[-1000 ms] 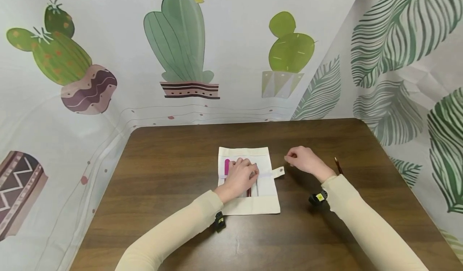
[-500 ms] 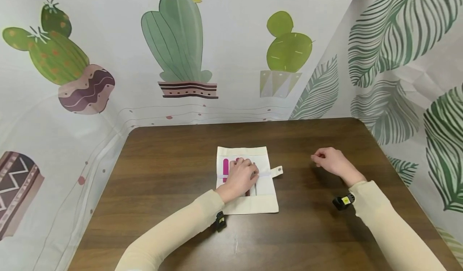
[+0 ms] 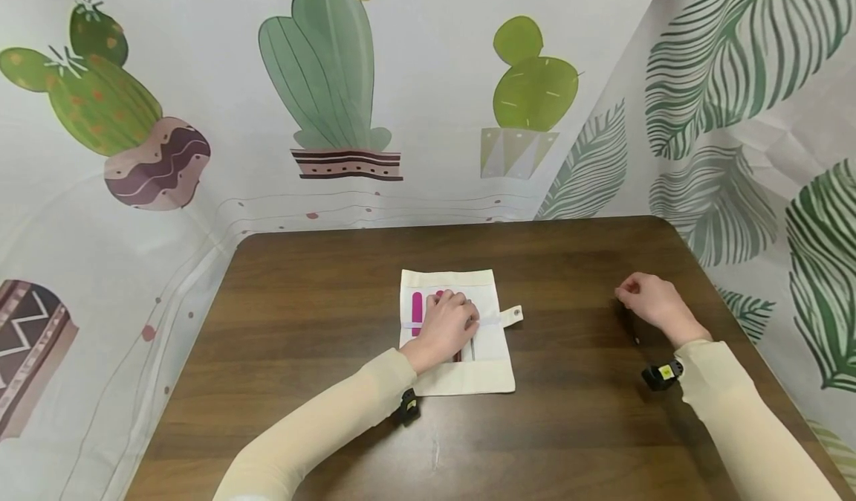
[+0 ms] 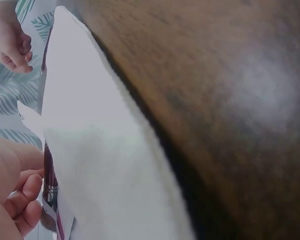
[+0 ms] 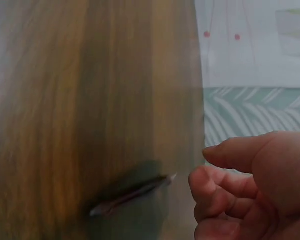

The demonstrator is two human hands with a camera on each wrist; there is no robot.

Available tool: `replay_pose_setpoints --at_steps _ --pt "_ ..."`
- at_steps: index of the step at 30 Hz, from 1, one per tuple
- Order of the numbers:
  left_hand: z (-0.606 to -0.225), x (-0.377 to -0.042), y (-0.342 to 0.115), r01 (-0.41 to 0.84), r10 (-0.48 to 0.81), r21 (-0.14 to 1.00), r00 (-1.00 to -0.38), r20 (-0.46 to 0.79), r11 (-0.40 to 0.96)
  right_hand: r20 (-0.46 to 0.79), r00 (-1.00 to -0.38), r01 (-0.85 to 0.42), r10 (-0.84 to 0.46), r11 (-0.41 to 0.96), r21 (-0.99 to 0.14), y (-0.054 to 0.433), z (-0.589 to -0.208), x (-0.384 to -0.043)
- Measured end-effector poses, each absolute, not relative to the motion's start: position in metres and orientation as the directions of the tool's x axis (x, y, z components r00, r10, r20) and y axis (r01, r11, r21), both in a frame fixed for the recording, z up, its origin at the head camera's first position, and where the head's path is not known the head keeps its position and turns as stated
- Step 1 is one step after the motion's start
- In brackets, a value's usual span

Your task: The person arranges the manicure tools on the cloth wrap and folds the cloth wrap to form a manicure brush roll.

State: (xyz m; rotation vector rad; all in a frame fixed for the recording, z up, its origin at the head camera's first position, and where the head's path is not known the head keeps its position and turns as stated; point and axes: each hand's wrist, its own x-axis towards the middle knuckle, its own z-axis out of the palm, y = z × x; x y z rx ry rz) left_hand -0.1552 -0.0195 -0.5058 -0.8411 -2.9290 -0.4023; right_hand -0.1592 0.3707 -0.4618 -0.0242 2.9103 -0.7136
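Observation:
An opened cream fabric pouch [image 3: 468,379] lies at mid-table, with a snap tab [image 3: 512,315] at its right. My left hand [image 3: 444,330] rests on its inner side, fingers bent, covering part of the contents. Magenta strips [image 3: 417,304] sit under a pale elastic band. Near those fingers, the left wrist view shows a brush [image 4: 51,192] with a metal collar and dark handle. Over at the right, my right hand [image 3: 658,308] hovers above the table, loosely curled and holding nothing. A thin dark red stick [image 5: 132,196] with a pale pointed tip lies close by its fingertips.
The brown wooden table [image 3: 321,293] has rounded far corners. Behind it hangs a pale cloth [image 3: 441,114] printed with cacti and leaves. A small black wrist camera [image 3: 662,375] is strapped at the right sleeve, another at the left.
My right hand has moved right, away from the pouch, to above the thin dark red stick, now mostly hidden in the head view. My left hand stays on the pouch.

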Motion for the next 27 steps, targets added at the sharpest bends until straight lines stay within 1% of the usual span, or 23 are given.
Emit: replay_pose_setpoints --at_steps 5,11,25,27 --pt "-0.506 -0.156 -0.018 0.529 0.510 0.229 -0.849 0.139 0.817 -0.194 -0.981 0.090 0.008 0.904 -0.418 0.383 -0.469 -0.157" --pt "-0.507 -0.156 -0.018 0.527 0.504 0.240 -0.850 0.154 0.815 -0.274 -0.961 0.153 0.041 0.903 -0.402 0.387 -0.474 -0.156" --pt "-0.510 -0.157 -0.016 0.526 0.491 0.244 -0.850 0.193 0.815 -0.260 -0.966 0.096 -0.015 0.907 -0.410 0.380 -0.479 -0.158" --pt "-0.510 -0.157 -0.016 0.526 0.491 0.243 -0.850 0.190 0.815 -0.243 -0.970 0.082 -0.022 0.909 -0.410 0.377 -0.479 -0.158"
